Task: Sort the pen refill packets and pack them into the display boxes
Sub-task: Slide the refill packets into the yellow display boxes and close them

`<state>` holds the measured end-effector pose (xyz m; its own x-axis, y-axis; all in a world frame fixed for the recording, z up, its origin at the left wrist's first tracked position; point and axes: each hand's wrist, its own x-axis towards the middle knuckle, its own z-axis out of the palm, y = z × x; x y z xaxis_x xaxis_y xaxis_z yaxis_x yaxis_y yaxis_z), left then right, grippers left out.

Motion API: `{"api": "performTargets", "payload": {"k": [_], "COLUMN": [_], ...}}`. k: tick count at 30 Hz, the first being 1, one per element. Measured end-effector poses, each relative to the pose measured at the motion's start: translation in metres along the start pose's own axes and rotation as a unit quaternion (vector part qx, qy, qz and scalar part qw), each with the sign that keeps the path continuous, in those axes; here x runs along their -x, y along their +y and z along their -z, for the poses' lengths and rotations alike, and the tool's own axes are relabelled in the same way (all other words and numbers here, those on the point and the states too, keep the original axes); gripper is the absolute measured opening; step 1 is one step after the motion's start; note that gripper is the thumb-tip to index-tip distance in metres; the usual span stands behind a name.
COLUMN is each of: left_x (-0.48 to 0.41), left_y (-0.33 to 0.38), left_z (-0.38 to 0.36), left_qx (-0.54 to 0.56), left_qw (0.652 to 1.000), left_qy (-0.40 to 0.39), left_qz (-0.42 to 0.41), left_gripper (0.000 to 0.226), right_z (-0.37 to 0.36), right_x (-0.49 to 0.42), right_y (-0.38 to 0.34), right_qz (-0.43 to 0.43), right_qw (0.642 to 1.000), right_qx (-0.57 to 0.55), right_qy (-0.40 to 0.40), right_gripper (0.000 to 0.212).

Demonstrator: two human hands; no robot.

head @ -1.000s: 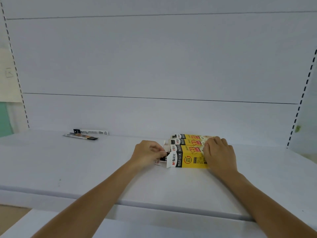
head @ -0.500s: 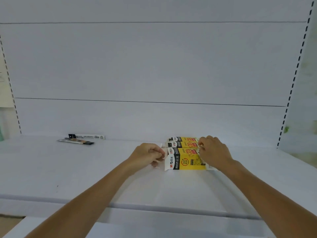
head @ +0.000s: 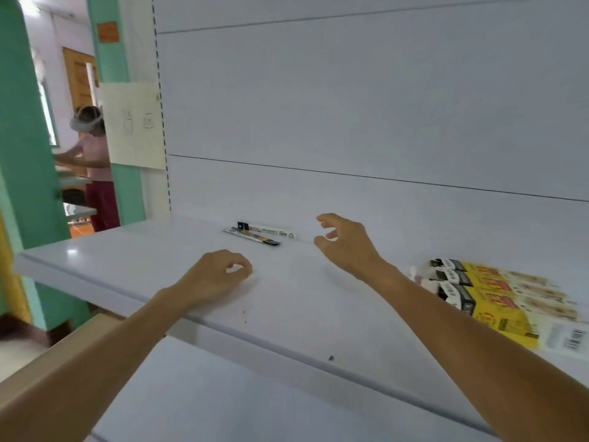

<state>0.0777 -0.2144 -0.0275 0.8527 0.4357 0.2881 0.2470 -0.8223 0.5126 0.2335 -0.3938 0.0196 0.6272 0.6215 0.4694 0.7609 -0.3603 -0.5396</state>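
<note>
White metal shelf (head: 143, 250): left hand (head: 220, 275) rests, loosely curled, empty.
Yellow-black cardboard display boxes (head: 497, 298): right side, untouched.
Hovering right hand (head: 347, 244): fingers spread, empty.
Slim white-black pen refill packets (head: 259, 232): by back wall, long axis left-right, just left of right hand.

Shelf (head: 127, 260): pale grey-white, dark specks near front edge. Back panel (head: 350, 106): white, thin dark seams, black dashed slot row down left edge. Display boxes (head: 497, 301), right of frame: yellow, black end bands, red characters, white flap with black barcode. Refill packets (head: 259, 234), centre: one white with black end, one dark with orange streak. Pillar (head: 28, 154), left: mint green. Sign (head: 107, 32), upper left: orange. Paper sheet (head: 134, 122): cream.
</note>
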Motion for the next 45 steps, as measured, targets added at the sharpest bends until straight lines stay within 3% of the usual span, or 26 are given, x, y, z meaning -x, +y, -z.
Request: {"api": "performTargets", "payload": {"k": [3, 7, 13, 17, 25, 27, 29, 32, 38, 43, 45], "left_x": [-0.004, -0.029, -0.101, -0.145, -0.196, -0.201, -0.207, -0.212, -0.203, -0.190, -0.189], "left_y": [-0.036, -0.084, -0.153, -0.180, -0.181, -0.185, -0.190, -0.192, -0.195, -0.203, -0.205], "left_z": [0.014, 0.032, 0.057, 0.054, 0.031, 0.027, 0.025, 0.028, 0.041, 0.050, 0.051], "left_qx": [0.017, 0.016, 0.017, 0.015, -0.095, -0.112, -0.123, -0.152, -0.160, -0.110, -0.106], "left_qw": [0.999, 0.999, 0.999, 0.998, 0.979, 0.975, 0.972, 0.965, 0.957, 0.965, 0.967], "left_qy": [0.015, 0.009, -0.024, -0.051, -0.119, -0.124, -0.111, -0.111, -0.132, -0.143, -0.140], "left_qz": [0.023, 0.026, 0.013, -0.024, -0.137, -0.147, -0.166, -0.184, -0.205, -0.193, -0.183], "left_gripper": [0.016, 0.019, 0.016, 0.017, 0.037, 0.038, 0.038, 0.036, 0.035, 0.030, 0.028], "right_z": [-0.038, -0.084, -0.136, -0.163, -0.179, -0.175, -0.169, -0.163, -0.167, -0.164, -0.162], "right_x": [-0.021, -0.056, -0.106, -0.129, -0.139, -0.140, -0.145, -0.149, -0.145, -0.139, -0.135], "right_y": [-0.015, -0.019, -0.017, -0.010, -0.012, -0.014, -0.010, 0.000, -0.001, -0.006, -0.010], "right_qz": [0.003, -0.009, -0.041, -0.076, -0.044, -0.059, -0.071, -0.118, -0.098, -0.123, -0.110], "right_qw": [1.000, 0.996, 0.979, 0.975, 0.989, 0.992, 0.986, 0.965, 0.951, 0.962, 0.960], "right_qx": [-0.018, 0.065, 0.179, 0.183, 0.080, 0.067, 0.141, 0.226, 0.285, 0.227, 0.238], "right_qy": [-0.023, -0.060, -0.091, -0.102, -0.115, -0.092, -0.047, -0.066, -0.071, -0.086, -0.098], "right_gripper": [0.046, 0.048, 0.031, 0.023, 0.008, 0.017, 0.024, 0.035, 0.023, 0.007, 0.013]}}
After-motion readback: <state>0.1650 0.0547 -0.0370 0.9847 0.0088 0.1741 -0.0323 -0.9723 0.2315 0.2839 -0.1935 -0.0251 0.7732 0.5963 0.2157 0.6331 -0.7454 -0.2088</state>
